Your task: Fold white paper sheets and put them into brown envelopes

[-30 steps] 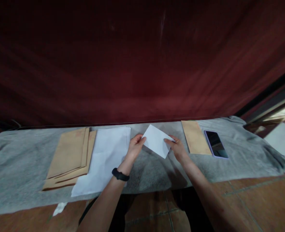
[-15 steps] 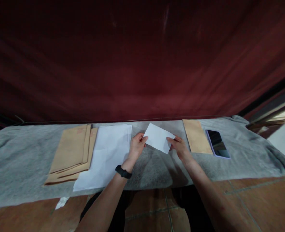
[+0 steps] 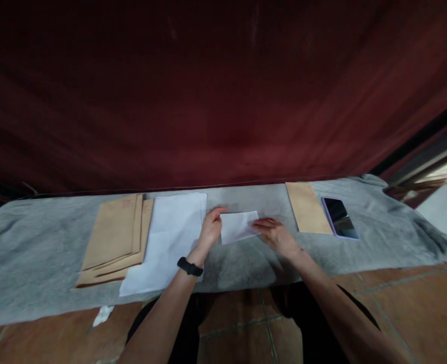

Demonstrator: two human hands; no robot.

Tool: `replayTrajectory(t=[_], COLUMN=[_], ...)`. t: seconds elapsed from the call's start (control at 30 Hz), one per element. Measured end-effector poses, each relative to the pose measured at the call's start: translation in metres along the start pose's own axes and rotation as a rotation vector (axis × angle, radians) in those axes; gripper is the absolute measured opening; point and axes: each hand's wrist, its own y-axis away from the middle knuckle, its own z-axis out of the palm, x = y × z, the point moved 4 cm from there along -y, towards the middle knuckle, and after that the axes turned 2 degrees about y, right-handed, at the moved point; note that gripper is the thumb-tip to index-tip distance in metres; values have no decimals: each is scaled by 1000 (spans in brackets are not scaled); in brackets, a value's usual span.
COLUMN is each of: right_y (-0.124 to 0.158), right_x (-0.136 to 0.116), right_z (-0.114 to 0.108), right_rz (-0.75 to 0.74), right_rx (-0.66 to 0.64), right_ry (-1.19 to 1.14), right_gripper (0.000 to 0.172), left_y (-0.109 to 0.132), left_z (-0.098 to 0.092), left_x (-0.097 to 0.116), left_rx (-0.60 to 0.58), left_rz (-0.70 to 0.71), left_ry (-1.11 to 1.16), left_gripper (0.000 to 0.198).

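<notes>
A small folded white paper (image 3: pixel 237 226) lies on the grey cloth (image 3: pixel 37 242) in front of me. My left hand (image 3: pixel 211 228), with a black band on its wrist, grips the paper's left edge, fingers curled. My right hand (image 3: pixel 276 235) lies flat with its fingers stretched over the paper's right edge, pressing it down. A stack of white sheets (image 3: pixel 168 240) lies just left of my left hand.
Several brown envelopes (image 3: pixel 113 237) are piled at the left of the sheets. A single brown envelope (image 3: pixel 307 214) and a dark phone (image 3: pixel 339 217) lie to the right. A dark red curtain (image 3: pixel 223 101) hangs behind. Tiled floor (image 3: pixel 416 303) shows below the cloth.
The paper was held tilted in the air between both hands; it has come down onto the cloth and looks smaller, folded. My right hand has flattened on it.
</notes>
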Motion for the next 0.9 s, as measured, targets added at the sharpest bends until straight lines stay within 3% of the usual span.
replayTrajectory(t=[0.13,0.23,0.33,0.47,0.67,0.9], right_y=[6,10,13,15,15,13], right_x=[-10,-7,0,-3,-22,-20], right_z=[6,9,13,19,21,20], right_rz=[24,53,93,149,154,197], right_rx=[-92,-76,-32,44,66,72], right_ry=[81,5,-116,-147,99,92], right_gripper=[50,56,50,38,47,52], left_y=[11,37,66,81,82,80], left_z=[9,28,46,52,51,51], left_x=[8,14,15,16,24,20], left_rx=[-15,-118,-213,-244,-265,-249], left_rz=[199,354,497,540,553,564], left_ry=[-342,-608,-825,-956,-1002,-1049], left_gripper=[41,37,43,45,45,45])
